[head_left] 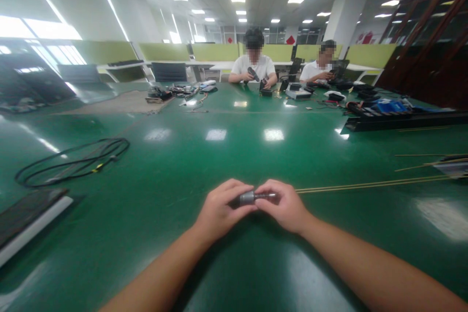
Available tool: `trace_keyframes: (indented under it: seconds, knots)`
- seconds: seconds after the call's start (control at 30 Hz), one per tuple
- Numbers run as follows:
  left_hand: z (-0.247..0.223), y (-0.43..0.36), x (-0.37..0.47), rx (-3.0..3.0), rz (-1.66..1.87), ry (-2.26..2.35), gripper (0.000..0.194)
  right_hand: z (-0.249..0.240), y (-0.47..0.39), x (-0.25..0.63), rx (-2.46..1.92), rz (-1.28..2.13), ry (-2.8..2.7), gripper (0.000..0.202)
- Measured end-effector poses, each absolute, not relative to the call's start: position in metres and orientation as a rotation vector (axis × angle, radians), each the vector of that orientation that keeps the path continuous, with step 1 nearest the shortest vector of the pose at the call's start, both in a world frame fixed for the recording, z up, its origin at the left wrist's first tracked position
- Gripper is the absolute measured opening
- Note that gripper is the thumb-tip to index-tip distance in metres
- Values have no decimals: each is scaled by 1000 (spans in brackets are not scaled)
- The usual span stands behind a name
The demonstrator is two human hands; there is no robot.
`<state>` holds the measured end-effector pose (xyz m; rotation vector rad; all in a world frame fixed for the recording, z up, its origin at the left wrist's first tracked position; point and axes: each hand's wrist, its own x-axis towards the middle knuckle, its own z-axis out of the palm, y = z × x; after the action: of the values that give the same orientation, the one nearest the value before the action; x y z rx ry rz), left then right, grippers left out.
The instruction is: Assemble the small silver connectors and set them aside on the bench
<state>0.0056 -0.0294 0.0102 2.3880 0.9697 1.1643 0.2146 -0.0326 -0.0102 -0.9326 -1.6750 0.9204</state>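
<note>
Just above the green tabletop (234, 156), both hands meet over a small tool: a grey metal cylinder (247, 198) with a thin shiny shaft (269, 195) sticking out to the right. Its exact kind I cannot make out. My left hand (221, 204) is closed around the cylinder, thumb below and fingers above; its left end is hidden in the palm. Thumb and fingers of my right hand (285, 204) pinch the shaft close to the cylinder, and the shaft's tip shows inside the curl of that hand. Two thin brass-coloured rods (351, 185) run rightward from behind the right hand.
A coiled black cable (73, 163) lies at left, above a dark flat panel with a white edge (32, 224). More rods and a dark bundle (453, 165) are at far right. A long black channel (402, 122) lies behind. Two people (253, 66) sit across among electronics.
</note>
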Motion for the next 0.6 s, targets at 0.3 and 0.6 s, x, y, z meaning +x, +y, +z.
trace_keyframes:
  seconds: [0.3,0.6]
  knots:
    - [11,-31,6,2427,1152,970,32,-7,-32,217,-925,932,-1693,7]
    - [11,-30,5,2455,1160,972,32,-9,-31,217,-916,960,-1672,6]
